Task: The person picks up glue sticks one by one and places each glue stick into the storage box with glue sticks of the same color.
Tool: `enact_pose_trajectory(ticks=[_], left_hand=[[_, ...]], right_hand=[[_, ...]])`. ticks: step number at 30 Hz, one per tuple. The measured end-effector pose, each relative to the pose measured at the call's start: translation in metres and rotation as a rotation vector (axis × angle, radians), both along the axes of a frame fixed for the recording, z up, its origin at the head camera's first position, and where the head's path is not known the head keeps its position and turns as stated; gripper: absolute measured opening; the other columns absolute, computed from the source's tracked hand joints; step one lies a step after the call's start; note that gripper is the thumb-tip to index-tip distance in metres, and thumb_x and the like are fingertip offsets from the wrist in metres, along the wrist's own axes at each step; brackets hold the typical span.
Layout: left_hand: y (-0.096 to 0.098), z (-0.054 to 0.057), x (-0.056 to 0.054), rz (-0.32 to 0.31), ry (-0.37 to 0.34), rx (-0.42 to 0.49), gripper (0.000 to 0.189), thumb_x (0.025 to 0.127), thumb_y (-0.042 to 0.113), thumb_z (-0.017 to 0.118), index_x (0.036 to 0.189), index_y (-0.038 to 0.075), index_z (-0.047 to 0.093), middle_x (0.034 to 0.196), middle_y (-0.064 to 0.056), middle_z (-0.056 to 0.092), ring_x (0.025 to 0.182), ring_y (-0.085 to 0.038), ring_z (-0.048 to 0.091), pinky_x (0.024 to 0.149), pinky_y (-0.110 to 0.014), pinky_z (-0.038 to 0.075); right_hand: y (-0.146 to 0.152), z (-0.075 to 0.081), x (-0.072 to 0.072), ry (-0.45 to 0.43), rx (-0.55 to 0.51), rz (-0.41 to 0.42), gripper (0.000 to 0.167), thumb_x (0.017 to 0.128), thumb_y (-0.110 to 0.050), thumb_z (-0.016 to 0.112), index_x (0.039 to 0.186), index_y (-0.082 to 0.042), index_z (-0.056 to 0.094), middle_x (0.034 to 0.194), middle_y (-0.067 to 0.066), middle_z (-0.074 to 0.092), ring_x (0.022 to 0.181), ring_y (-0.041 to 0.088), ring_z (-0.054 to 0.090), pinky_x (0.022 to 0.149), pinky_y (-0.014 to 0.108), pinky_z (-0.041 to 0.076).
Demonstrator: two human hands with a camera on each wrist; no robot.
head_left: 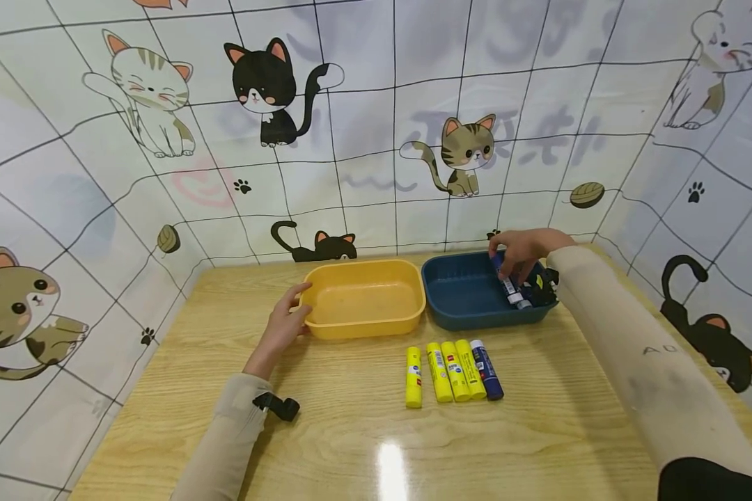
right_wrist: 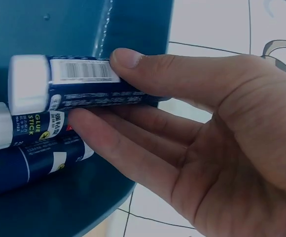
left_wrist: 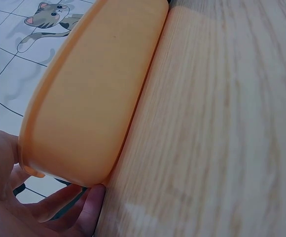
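Note:
My right hand (head_left: 526, 249) reaches into the blue tray (head_left: 470, 321) and pinches a dark blue glue stick (right_wrist: 84, 81) with a white cap between thumb and fingers. Under it in the right wrist view lie a white-capped glue stick (right_wrist: 34, 126) and one with a dark blue end (right_wrist: 39, 160). My left hand (head_left: 285, 320) grips the left end of the yellow tray (head_left: 366, 327); in the left wrist view its fingers (left_wrist: 91, 210) curl beneath the tray's rim. Nothing shows inside the yellow tray.
In front of the trays, several yellow glue sticks (head_left: 455, 372) and a blue one (head_left: 487, 370) lie side by side on the wooden table (head_left: 326, 417). Another yellow glue stick (head_left: 413, 379) lies slightly apart to their left. A cat-print wall covering (head_left: 363, 174) stands behind the trays.

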State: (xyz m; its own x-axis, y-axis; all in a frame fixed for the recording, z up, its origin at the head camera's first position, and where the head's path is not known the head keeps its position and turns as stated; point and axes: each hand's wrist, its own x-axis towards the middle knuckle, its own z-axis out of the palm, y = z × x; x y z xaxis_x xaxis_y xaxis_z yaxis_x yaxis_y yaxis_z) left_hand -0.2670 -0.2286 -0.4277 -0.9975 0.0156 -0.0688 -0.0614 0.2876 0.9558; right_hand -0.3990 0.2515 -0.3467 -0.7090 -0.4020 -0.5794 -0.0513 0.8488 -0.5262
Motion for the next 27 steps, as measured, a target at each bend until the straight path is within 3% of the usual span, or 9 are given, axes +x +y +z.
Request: enact_pose_trajectory(ticks=[11,19,27], left_hand=[[-0.001,0.0,-0.002,-0.001,-0.006,-0.013,0.055,0.104,0.008,0.05,0.159,0.01,0.039,0.149,-0.034,0.043,0.121,-0.046,0.06,0.085,-0.039,0.063],[-0.007,-0.03,-0.019,0.02,0.032,-0.029,0.055,0.105,0.011,0.05,0.159,0.017,0.039,0.148,-0.03,0.045,0.118,-0.043,0.062,0.078,-0.032,0.063],[-0.008,-0.033,-0.02,0.027,0.031,-0.032,0.055,0.105,0.011,0.05,0.159,0.017,0.04,0.148,-0.03,0.045,0.118,-0.042,0.063,0.077,-0.031,0.063]], right_hand=[[-0.002,-0.006,-0.006,-0.014,0.016,0.018,0.046,0.1,-0.005,0.063,0.133,0.002,0.033,0.121,0.026,0.067,0.101,0.033,0.073,0.084,0.044,0.063],[-0.001,-0.009,-0.006,-0.013,0.046,0.025,0.045,0.102,-0.007,0.061,0.136,0.003,0.034,0.122,0.022,0.07,0.099,0.031,0.073,0.086,0.045,0.063],[0.0,-0.013,-0.004,0.064,0.072,0.034,0.046,0.1,-0.008,0.064,0.137,0.006,0.04,0.114,0.022,0.069,0.101,0.034,0.07,0.086,0.046,0.062]])
